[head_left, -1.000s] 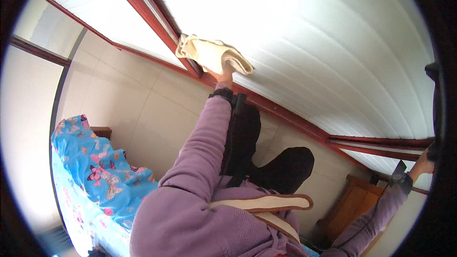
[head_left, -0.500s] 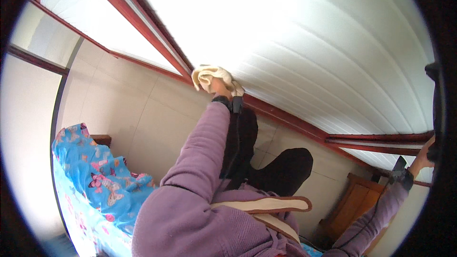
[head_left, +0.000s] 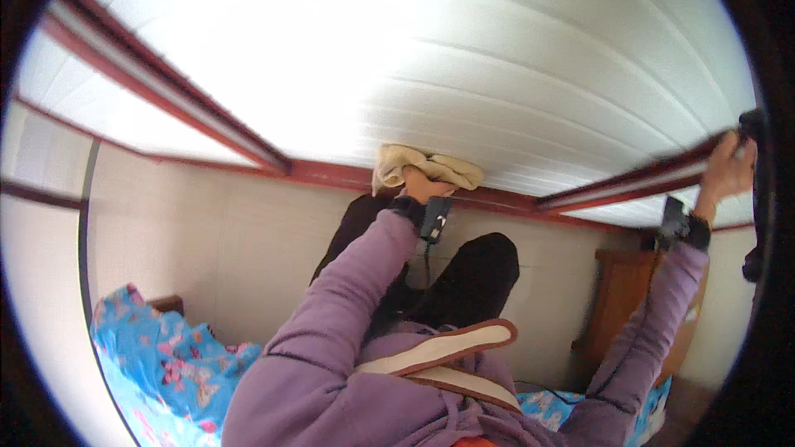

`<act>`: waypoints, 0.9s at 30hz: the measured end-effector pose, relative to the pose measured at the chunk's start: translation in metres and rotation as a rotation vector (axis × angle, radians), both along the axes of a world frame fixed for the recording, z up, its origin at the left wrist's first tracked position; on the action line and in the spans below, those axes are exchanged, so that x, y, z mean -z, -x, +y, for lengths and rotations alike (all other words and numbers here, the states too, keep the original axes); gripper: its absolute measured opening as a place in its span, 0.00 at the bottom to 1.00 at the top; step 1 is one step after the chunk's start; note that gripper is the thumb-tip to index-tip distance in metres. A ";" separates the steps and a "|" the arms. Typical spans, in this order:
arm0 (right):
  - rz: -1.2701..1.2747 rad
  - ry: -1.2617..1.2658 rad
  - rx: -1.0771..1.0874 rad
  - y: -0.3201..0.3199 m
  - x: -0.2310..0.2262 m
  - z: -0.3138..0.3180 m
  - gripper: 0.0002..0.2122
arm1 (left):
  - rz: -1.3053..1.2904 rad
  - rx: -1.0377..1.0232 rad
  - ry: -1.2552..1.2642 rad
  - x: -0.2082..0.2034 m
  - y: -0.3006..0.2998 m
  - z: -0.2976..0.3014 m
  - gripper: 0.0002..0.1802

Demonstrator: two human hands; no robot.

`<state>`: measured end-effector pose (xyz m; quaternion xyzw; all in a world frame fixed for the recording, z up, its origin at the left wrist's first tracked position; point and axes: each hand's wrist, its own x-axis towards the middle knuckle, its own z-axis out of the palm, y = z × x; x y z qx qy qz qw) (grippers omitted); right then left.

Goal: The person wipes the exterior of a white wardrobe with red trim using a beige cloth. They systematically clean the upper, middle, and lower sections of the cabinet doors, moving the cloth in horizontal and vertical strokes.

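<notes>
Since the earlier frame, the cloth (head_left: 451, 170) and left hand (head_left: 424, 186) have moved from the left post (head_left: 178, 87) toward the centre. White panel (head_left: 497, 58) fills upper frame. Red rail (head_left: 517, 201) runs below. There, left hand grips the bunched cloth. Right hand (head_left: 729, 170), at right edge, is by the right post (head_left: 638, 179); how closed, I cannot tell.
</notes>
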<state>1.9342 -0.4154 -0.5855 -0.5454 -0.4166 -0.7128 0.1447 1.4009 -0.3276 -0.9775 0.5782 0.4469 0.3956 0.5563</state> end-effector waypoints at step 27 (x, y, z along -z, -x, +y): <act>0.301 -0.160 -0.280 0.176 -0.014 0.006 0.29 | -0.038 0.077 -0.124 -0.070 -0.217 -0.053 0.44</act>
